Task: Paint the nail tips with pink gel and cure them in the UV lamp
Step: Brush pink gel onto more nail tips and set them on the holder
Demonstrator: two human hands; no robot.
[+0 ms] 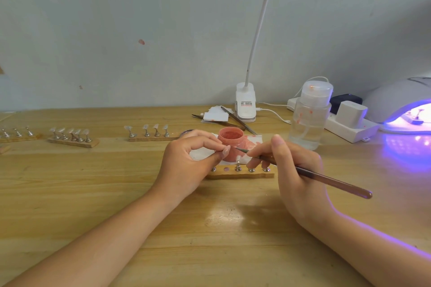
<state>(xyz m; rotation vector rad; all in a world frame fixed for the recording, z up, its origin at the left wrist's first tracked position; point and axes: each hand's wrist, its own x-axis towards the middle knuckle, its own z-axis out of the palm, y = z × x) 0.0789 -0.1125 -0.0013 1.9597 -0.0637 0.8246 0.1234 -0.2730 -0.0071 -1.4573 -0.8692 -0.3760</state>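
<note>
Nail tip (225,151), unmarked, beside brush (303,171)

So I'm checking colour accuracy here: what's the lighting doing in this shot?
Head view: the lit UV lamp throws violet light over the right of the table and rims the right hand; a white glare patch lies between the forearms; wide-angle bending curves the table's edge.

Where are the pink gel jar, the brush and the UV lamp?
pink gel jar (231,135): head view, on its open mouth.
brush (326,179): head view, mid-handle.
UV lamp (391,100): head view, on its white dome.
</note>
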